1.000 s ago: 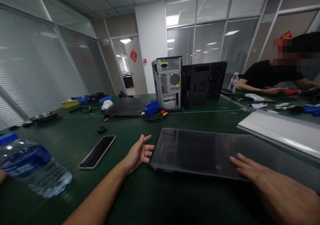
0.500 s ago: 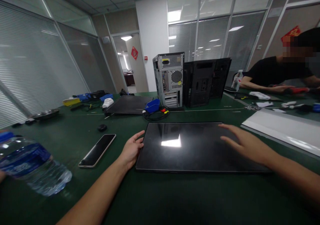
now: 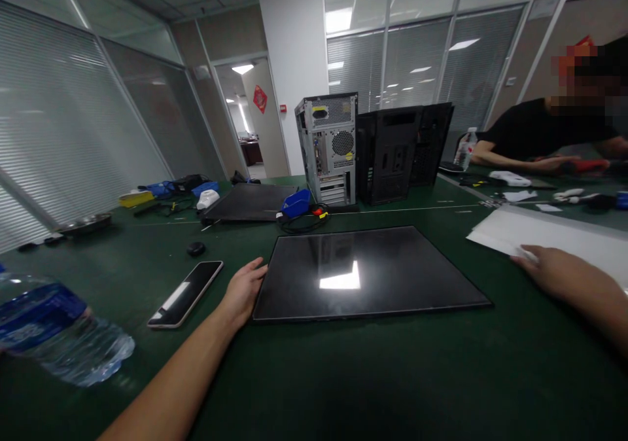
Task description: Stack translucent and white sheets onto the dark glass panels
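Note:
A flat black screen panel [image 3: 363,274] lies face up on the green table, a ceiling light reflected in it. My left hand [image 3: 244,290] rests at its left edge, fingers stretched out and touching the side without wrapping round it. Off to the right, my right hand [image 3: 552,269] is closed on the near edge of a white sheet [image 3: 579,235], its fingertips partly hidden. That sheet appears to lie over others, their corners slightly fanned out. Left of my left hand is a phone [image 3: 186,295], screen up.
A large water bottle [image 3: 63,330] lies at the left. Behind the screen stand an open computer case [image 3: 331,150] and a black case [image 3: 392,156]. A blue tray [image 3: 296,203] with cables sits before them. A co-worker [image 3: 534,130] leans on the table at far right.
My right hand has left the screen panel and moved right to the white sheet. The panel sits slightly further left and looks a little turned. My left hand stays at its left edge.

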Tool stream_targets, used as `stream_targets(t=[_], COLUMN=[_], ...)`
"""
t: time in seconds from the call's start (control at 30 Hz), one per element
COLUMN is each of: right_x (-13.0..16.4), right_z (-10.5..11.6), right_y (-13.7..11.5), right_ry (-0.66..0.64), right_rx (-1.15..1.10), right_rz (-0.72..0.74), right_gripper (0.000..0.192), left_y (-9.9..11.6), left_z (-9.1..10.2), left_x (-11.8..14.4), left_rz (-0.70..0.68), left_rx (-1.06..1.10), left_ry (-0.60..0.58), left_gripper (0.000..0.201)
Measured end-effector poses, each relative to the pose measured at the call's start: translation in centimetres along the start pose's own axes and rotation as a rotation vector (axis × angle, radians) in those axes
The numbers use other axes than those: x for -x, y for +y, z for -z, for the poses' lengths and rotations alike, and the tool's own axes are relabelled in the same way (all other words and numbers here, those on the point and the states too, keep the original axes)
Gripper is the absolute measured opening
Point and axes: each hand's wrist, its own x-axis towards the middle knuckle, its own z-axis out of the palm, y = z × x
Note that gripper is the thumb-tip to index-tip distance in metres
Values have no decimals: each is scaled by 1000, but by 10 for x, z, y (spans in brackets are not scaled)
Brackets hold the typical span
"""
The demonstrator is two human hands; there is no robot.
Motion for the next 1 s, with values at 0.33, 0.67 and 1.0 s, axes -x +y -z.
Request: stream_targets(t=[0.33, 0.67, 1.0], right_x=[27, 31, 62], right_z=[43, 42, 79], right_y=[-38, -57, -96], right_ry=[-25, -67, 81], right_rx=[-10, -26, -420], right_rz=[17, 65, 252], right_gripper=[52, 56, 52], left_y=[-6, -9, -12], left_z=[-1, 3, 8], left_x=[6, 1, -6], left_rz=[-157, -222, -302], left_rx=[-270, -402, -471], left_ry=[-123, -103, -115], left_gripper=[74, 56, 50])
